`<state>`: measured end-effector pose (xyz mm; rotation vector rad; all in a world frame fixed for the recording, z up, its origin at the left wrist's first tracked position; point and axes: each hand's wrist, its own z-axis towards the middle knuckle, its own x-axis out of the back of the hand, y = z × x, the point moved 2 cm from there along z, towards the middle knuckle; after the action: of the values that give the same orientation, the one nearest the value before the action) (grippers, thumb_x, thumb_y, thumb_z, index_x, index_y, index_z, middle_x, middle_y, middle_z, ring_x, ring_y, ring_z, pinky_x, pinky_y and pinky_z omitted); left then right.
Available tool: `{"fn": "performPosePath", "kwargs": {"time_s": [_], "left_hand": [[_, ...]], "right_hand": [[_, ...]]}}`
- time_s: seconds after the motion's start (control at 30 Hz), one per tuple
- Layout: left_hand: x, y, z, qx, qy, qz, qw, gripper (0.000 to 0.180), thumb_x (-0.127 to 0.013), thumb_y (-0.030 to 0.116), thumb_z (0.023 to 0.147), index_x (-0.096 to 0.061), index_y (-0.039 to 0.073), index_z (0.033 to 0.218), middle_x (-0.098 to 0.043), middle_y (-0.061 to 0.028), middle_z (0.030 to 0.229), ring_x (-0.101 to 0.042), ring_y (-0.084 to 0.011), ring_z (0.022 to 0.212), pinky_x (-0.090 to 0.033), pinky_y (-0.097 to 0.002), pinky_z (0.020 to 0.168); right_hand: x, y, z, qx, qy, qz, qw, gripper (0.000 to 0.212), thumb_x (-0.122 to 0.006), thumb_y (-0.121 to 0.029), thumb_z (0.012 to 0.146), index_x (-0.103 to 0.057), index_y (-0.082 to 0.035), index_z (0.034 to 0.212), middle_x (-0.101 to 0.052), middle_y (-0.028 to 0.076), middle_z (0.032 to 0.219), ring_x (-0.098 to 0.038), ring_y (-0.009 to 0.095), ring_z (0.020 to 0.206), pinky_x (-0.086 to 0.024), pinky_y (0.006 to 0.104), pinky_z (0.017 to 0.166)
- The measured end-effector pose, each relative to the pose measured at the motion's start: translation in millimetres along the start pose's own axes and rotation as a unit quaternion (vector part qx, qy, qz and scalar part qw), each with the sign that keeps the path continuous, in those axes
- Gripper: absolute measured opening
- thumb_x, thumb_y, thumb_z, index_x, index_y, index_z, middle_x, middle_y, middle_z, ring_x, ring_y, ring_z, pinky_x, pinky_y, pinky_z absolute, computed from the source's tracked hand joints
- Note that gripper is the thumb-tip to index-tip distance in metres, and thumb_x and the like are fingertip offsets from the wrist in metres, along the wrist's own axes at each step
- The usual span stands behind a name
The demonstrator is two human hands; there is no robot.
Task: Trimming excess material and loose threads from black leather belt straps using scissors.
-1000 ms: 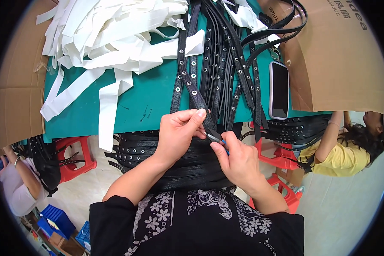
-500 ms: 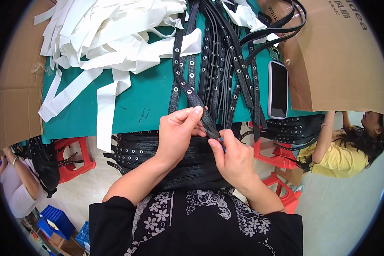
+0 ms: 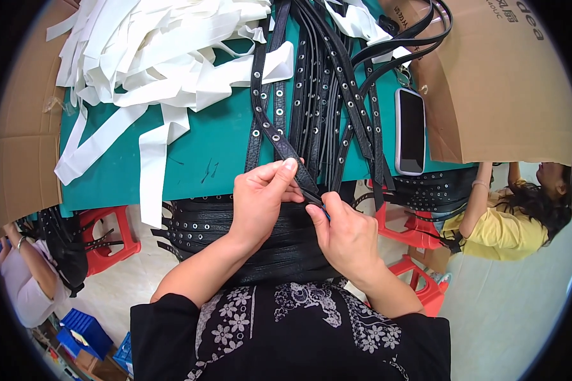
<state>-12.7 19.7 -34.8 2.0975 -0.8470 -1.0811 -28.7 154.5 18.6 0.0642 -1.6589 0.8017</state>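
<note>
Between thumb and fingers, my left hand [image 3: 260,190] pinches a black strap [image 3: 278,141] set with silver eyelets, close to its lower end. My right hand [image 3: 346,232] is closed around small snips [image 3: 325,208]; a bit of blue handle shows and the dark blades lie at the strap's end. Most of the snips is hidden by my fingers. More eyeleted black straps [image 3: 318,95] lie in a bundle on the green table just beyond my hands. A stack of black straps [image 3: 248,232] rests across my lap below.
White fabric strips [image 3: 152,54] are heaped at the far left of the green table [image 3: 114,184]. A phone [image 3: 410,130] lies right of the straps, beside a cardboard box [image 3: 489,95]. Two people sit at the sides, one in a yellow shirt [image 3: 499,227], near red stools [image 3: 111,235].
The snips' blades have shifted slightly at the strap's end and show less now. My hands keep nearly the same place and grip. The whole view has slid slightly.
</note>
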Motion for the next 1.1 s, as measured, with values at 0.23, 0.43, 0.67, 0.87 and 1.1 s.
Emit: {"fn": "performPosePath", "kwargs": {"time_s": [0.23, 0.43, 0.67, 0.87, 1.1], "left_hand": [[1.4, -1.5, 1.5, -0.004, -0.01, 0.0, 1.0, 0.025, -0.054, 0.019, 0.088, -0.061, -0.003, 0.097, -0.057, -0.0021, 0.066, -0.056, -0.0085, 0.058, -0.049, -0.0214, 0.055], [7.8, 4.9, 0.0, 0.054, -0.066, 0.032, 0.996, 0.028, -0.05, 0.023, 0.09, -0.061, -0.002, 0.1, -0.062, -0.0055, 0.081, -0.058, -0.0101, 0.07, -0.05, -0.0256, 0.064], [16.1, 10.4, -0.9, 0.118, -0.137, -0.124, 0.976, 0.034, -0.043, 0.026, 0.093, -0.054, 0.001, 0.113, -0.057, -0.0057, 0.099, -0.054, -0.012, 0.084, -0.047, -0.027, 0.073], [17.7, 7.0, 0.8, 0.098, -0.205, -0.154, 0.961, 0.039, -0.039, 0.022, 0.094, -0.04, -0.003, 0.125, -0.054, -0.014, 0.113, -0.057, -0.0185, 0.095, -0.05, -0.0298, 0.071], [9.4, 5.8, 7.5, 0.11, -0.223, -0.194, 0.949, 0.034, -0.046, 0.017, 0.092, -0.045, 0.0, 0.121, -0.058, -0.0085, 0.105, -0.057, -0.0137, 0.091, -0.049, -0.0241, 0.069]], "right_hand": [[3.1, 7.8, 1.3, -0.031, 0.017, 0.083, 0.996, 0.019, -0.056, -0.022, 0.085, -0.049, -0.005, 0.082, -0.053, 0.01, 0.059, -0.054, 0.024, 0.048, -0.04, 0.0322, 0.044], [-4.6, 19.8, 9.4, -0.122, -0.039, 0.348, 0.928, 0.027, -0.064, -0.005, 0.079, -0.037, -0.006, 0.083, -0.058, 0.004, 0.081, -0.053, 0.007, 0.062, -0.042, 0.0189, 0.058], [-10.6, 7.9, 11.2, -0.191, -0.107, 0.694, 0.686, 0.018, -0.055, -0.006, 0.086, -0.037, -0.01, 0.084, -0.058, 0.008, 0.077, -0.056, 0.007, 0.059, -0.034, 0.0154, 0.041], [-10.6, 4.1, 10.5, -0.243, -0.164, 0.756, 0.586, 0.016, -0.049, -0.007, 0.089, -0.037, -0.016, 0.088, -0.054, 0.009, 0.077, -0.035, 0.002, 0.041, -0.026, 0.014, 0.037], [-13.9, 11.2, 1.1, -0.285, -0.206, 0.853, 0.387, 0.008, -0.046, -0.01, 0.091, -0.04, -0.016, 0.09, -0.053, 0.008, 0.08, -0.039, 0.002, 0.044, -0.027, 0.0139, 0.037]]}}
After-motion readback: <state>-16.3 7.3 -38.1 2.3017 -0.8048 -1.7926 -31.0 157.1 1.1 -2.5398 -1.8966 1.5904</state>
